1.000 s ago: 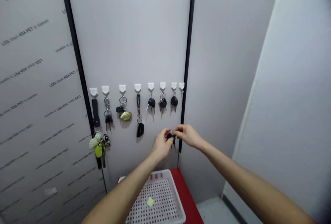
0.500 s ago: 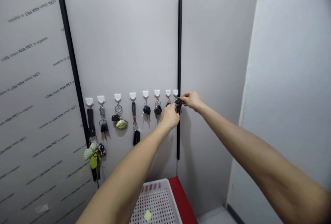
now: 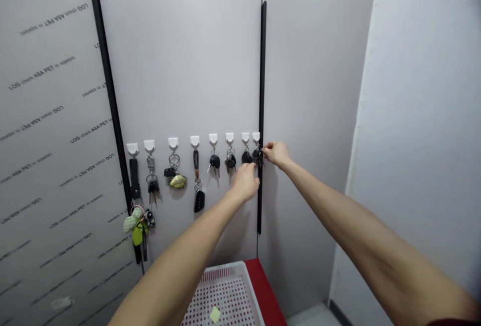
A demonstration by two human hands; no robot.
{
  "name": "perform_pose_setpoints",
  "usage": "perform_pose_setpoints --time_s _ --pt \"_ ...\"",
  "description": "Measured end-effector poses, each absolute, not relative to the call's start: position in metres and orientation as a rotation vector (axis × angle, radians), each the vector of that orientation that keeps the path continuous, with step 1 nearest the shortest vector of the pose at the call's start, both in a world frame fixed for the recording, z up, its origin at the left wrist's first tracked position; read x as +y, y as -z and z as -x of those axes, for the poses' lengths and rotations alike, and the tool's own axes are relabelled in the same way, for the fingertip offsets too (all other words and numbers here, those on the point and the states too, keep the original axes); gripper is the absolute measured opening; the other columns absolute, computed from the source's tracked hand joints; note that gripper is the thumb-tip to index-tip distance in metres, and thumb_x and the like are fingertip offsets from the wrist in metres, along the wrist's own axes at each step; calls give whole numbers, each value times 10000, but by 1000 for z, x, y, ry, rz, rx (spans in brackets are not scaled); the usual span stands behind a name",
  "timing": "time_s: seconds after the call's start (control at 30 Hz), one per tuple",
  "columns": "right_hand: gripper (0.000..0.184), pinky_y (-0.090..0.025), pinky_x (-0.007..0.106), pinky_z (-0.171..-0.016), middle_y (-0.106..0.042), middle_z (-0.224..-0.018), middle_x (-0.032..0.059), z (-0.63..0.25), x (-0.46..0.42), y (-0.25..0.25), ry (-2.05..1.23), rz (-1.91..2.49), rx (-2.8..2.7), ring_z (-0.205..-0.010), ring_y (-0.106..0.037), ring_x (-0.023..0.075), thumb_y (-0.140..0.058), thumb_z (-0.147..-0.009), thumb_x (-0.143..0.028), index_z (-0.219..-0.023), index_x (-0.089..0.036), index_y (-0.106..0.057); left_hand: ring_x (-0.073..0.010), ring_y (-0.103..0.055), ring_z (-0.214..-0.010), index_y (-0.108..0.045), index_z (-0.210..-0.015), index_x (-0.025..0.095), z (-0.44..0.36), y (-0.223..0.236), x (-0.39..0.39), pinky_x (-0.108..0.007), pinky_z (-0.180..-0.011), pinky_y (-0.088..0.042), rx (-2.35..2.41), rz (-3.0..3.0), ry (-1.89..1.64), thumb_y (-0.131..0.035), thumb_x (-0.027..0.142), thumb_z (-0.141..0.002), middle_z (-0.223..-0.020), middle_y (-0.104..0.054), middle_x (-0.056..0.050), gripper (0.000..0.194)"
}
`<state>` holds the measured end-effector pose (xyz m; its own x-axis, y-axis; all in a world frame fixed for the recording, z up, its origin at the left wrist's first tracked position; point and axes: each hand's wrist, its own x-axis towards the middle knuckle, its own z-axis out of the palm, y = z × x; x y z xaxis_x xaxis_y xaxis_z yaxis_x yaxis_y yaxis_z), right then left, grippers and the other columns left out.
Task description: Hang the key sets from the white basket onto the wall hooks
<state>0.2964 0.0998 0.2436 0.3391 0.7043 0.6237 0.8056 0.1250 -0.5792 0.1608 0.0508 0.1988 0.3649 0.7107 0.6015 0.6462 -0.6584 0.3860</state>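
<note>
A bunch of keys (image 3: 257,155) with a black fob hangs from the rightmost white hook (image 3: 256,137), close to the black door handle (image 3: 263,75). My right hand (image 3: 276,154) pinches the right side of this bunch between thumb and fingers. Just below and left of it is my left hand (image 3: 246,181), its fingers curled at the bottom of the keys; what its fingertips hold is hidden. Another black-fobbed bunch of keys (image 3: 246,157) hangs on the hook beside it, right above my left hand.
More key sets hang in a row to the left, among them a black car key (image 3: 199,200), a gold lemon-shaped charm (image 3: 178,181) and a lime-green tag (image 3: 139,233). Below stands a white perforated basket (image 3: 248,291) on a red surface (image 3: 266,291), with a yellow paper inside.
Both hands have moved slightly down, the left one uncovering the neighbouring bunch's black fob. The rightmost keys now hang lower and straighter under their hook. The view has shifted slightly.
</note>
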Motion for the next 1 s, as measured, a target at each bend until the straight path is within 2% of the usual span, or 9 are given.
perform_pose_setpoints --time_s 0.17,0.3,0.37,0.43,0.5,0.57,0.7,0.9,1.0 --pt "252 -372 261 -527 -551 -639 56 -274 74 -158 -61 1536 -1498 -569 -496 139 -322 -661 -237 -800 -163 -518 -123 -454 -799 -408 -1004 134 -114 -121 42 -238 -738 -343 1226 -2280 -1150 -438 166 -603 -908 -491 -61 403" --pt "184 -334 234 -396 -476 -420 -16 -220 46 -94 -391 1441 -1852 -393 -431 111 -457 -569 -174 -714 -221 -558 -80 -436 -544 -414 -989 110 -66 -78 38 -204 -566 -365 1396 -1915 -1083 -447 139 -583 -594 -471 17 408" --pt "366 -322 219 -390 -433 -400 -45 -189 34 -98 -522 1256 -1942 -379 -403 95 -460 -570 -164 -927 -237 -495 -59 -391 -476 -341 -1056 104 -45 -91 31 -182 -524 -348 1340 -1816 -1253 -434 124 -591 -500 -397 60 475" --pt "580 -325 208 -401 -409 -427 -64 -162 23 -126 -607 1017 -1915 -388 -381 81 -438 -600 -172 -1149 -212 -253 -42 -373 -467 -213 -1135 138 -28 -125 19 -161 -531 -342 1172 -1775 -1538 -439 131 -601 -485 -364 82 580" --pt "675 -341 202 -433 -405 -477 -70 -141 14 -163 -550 760 -1788 -416 -374 71 -433 -632 -201 -1196 -217 -64 -31 -364 -460 -96 -1173 191 -16 -165 5 -154 -530 -339 981 -1772 -1768 -453 147 -609 -490 -361 90 669" --pt "705 -342 203 -437 -423 -525 -63 -125 7 -194 -515 566 -1706 -426 -363 66 -437 -652 -222 -1194 -244 15 -26 -362 -450 -36 -1182 216 -8 -196 -8 -152 -513 -339 828 -1782 -1891 -462 139 -609 -491 -360 91 718" --pt "716 -339 207 -419 -428 -537 -66 -108 1 -217 -576 347 -1647 -404 -341 61 -451 -657 -209 -1182 -291 28 -26 -361 -440 -30 -1182 233 -3 -218 -23 -153 -485 -338 698 -1789 -1915 -469 125 -607 -484 -366 90 732" --pt "717 -341 204 -422 -379 -473 -90 -101 6 -208 -624 377 -1644 -391 -340 53 -462 -635 -185 -1188 -275 -15 -32 -386 -461 -58 -1179 238 0 -208 -17 -163 -508 -351 714 -1780 -1879 -471 154 -614 -502 -395 81 705" --pt "605 -349 201 -438 -391 -472 -82 -101 21 -191 -607 563 -1672 -407 -361 51 -460 -624 -206 -1166 -212 -189 -43 -423 -509 -136 -1163 231 14 -194 -1 -183 -552 -367 921 -1750 -1960 -486 177 -603 -572 -448 57 662"
